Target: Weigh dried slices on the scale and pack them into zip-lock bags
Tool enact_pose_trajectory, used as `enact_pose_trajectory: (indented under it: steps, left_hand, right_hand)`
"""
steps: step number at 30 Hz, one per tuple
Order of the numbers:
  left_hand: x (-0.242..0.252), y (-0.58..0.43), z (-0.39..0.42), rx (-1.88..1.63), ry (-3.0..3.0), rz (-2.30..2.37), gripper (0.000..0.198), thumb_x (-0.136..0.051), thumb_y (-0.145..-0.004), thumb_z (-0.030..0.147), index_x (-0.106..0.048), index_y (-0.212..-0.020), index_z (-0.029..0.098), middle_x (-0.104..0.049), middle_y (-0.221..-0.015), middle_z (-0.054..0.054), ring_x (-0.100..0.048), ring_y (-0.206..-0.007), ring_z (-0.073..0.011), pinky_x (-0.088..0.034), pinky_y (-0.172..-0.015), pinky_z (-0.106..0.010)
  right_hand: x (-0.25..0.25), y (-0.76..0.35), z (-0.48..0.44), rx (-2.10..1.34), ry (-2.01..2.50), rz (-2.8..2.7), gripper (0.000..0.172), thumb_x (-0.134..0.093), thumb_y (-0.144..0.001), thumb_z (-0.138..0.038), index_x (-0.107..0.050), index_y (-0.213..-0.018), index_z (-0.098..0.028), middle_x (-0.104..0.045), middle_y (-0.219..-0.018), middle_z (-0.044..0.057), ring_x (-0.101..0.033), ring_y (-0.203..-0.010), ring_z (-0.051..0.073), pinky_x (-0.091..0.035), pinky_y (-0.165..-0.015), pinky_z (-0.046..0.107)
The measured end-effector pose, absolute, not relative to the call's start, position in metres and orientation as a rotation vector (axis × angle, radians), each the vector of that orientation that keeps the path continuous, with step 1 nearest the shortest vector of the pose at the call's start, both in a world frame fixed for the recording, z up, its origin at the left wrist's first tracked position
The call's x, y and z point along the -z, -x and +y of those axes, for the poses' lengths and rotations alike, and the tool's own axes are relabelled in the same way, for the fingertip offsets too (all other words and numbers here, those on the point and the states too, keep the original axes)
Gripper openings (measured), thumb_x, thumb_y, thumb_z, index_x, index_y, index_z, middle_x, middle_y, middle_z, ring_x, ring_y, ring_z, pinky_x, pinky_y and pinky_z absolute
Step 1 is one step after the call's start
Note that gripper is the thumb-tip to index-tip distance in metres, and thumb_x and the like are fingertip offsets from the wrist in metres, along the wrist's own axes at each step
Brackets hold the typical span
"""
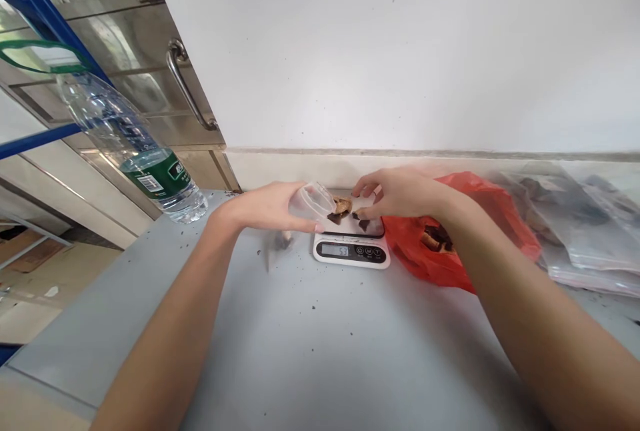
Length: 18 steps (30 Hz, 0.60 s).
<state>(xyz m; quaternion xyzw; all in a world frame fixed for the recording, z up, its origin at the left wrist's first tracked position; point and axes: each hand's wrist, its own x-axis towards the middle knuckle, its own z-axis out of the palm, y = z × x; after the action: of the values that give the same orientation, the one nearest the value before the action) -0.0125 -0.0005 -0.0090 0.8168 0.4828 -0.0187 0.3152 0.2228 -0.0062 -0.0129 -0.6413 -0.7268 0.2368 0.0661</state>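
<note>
My left hand (273, 207) grips a clear plastic zip bag (319, 199), its mouth pointing right over the scale. The white digital kitchen scale (353, 251) has a lit display that seems to read 53. On its platform, at the bag's mouth, lies a brown, dried-looking piece (343, 205) with a dark edge. Small dark flakes (364, 223) lie right of it. Above these flakes is my right hand (390, 194), its fingers bent and apart from the thumb. Whether the thumb touches a flake I cannot tell.
Right of the scale, an open red plastic bag (460, 264) holds more dark brown pieces (436, 237). Clear bags (590, 231) lie farther right. A small filled clear bag (283, 241) is under my left hand. A large water bottle (145, 157) stands at the table's left edge; a wall (400, 51) rises behind.
</note>
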Motion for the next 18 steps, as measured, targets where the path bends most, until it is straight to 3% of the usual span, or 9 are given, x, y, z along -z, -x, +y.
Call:
enact_pose_trajectory:
  steps: [3,5,11,18]
  left_hand:
    - [0.007,0.011,-0.002,0.167,-2.221,1.297,0.075,-0.07,-0.078,0.07,-0.059,-0.139,0.028,-0.074,-0.134,-0.006,-0.073,-0.109,-0.0312,-0.051,-0.091,-0.034]
    - [0.008,0.01,-0.002,0.24,-2.221,1.324,0.072,-0.071,-0.075,0.068,-0.061,-0.134,0.028,-0.074,-0.133,-0.005,-0.07,-0.116,-0.0335,-0.051,-0.089,-0.033]
    - [0.01,0.012,-0.001,0.32,-2.208,1.376,0.069,-0.073,-0.07,0.067,-0.064,-0.128,0.03,-0.076,-0.129,-0.005,-0.07,-0.113,-0.0343,-0.051,-0.084,-0.033]
    - [0.007,0.01,-0.004,0.303,-2.197,1.338,0.065,-0.073,-0.074,0.064,-0.064,-0.128,0.03,-0.074,-0.132,-0.003,-0.069,-0.114,-0.0324,-0.05,-0.086,-0.033]
  right_hand:
    - [0.019,-0.222,-0.006,-0.772,1.991,-2.304,0.044,-0.077,-0.07,-0.014,-0.079,-0.111,-0.029,-0.077,-0.113,0.005,-0.074,-0.092,0.026,-0.056,-0.069,0.032]
    - [0.022,-0.222,-0.006,-0.784,2.003,-2.312,0.037,-0.075,-0.07,-0.014,-0.08,-0.104,-0.028,-0.078,-0.106,0.006,-0.073,-0.085,0.025,-0.054,-0.064,0.032]
    - [0.025,-0.222,-0.007,-0.831,1.977,-2.304,0.026,-0.069,-0.073,-0.012,-0.08,-0.091,-0.026,-0.077,-0.085,0.003,-0.066,-0.066,0.018,-0.046,-0.056,0.028]
    - [0.027,-0.216,-0.011,-0.877,1.938,-2.206,0.02,-0.067,-0.073,-0.006,-0.075,-0.08,-0.022,-0.073,-0.077,0.001,-0.064,-0.065,0.016,-0.046,-0.057,0.026]
